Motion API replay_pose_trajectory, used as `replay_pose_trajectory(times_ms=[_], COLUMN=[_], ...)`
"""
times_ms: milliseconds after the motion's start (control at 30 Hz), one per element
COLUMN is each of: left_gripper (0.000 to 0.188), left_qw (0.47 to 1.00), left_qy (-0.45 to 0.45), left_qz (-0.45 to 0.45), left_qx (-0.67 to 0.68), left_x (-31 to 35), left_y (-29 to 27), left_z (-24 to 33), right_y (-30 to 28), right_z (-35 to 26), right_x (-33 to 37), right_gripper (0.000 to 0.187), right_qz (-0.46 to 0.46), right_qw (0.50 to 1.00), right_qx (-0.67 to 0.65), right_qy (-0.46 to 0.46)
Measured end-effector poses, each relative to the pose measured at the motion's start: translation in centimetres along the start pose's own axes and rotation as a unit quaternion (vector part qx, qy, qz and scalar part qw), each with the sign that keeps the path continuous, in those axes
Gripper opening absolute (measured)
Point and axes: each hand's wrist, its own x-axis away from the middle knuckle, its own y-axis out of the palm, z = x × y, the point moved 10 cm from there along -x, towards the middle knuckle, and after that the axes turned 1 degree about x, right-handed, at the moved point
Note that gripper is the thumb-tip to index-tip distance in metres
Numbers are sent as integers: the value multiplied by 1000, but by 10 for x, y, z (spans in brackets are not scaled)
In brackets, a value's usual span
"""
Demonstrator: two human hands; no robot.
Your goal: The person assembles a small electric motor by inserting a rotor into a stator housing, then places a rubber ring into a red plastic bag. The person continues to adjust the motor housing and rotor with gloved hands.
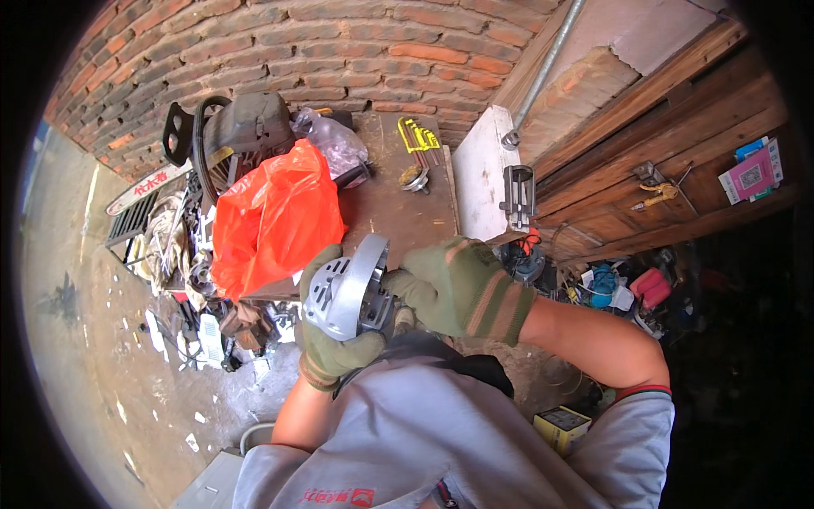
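Observation:
A silver metal housing (343,293), domed and cut with slots, is tipped on its side in front of my chest. My left hand (331,355), in a green knit glove, cups it from the left and below, with the thumb along its lower edge. My right hand (458,287), in a matching striped glove, is at the housing's open side. Its fingers are curled in against the inner parts; their tips, and anything in them, are hidden. Just beyond the housing, a red plastic bag (275,216) rests on the worktable (381,212).
A chainsaw (246,127) stands behind the bag, its bar jutting left. A yellow hex key set (417,136) and a small metal fitting (415,180) lie on the table. A white panel (483,182) stands at its right end. Scrap parts (246,327) litter the floor to the left.

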Motion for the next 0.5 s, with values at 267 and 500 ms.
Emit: replay_pose_trajectory(times_ms=[267, 500], left_gripper=[83, 91], left_qw=[994, 996], left_qy=[38, -90], left_qz=[27, 11], left_qx=[-104, 26], left_x=[-9, -18], left_y=[0, -9], left_z=[26, -7], right_y=[2, 6], right_z=[4, 12], right_x=[-6, -14], right_gripper=[23, 18], right_qz=[-4, -28], right_qw=[999, 998], right_qx=[12, -43], right_qy=[34, 33])
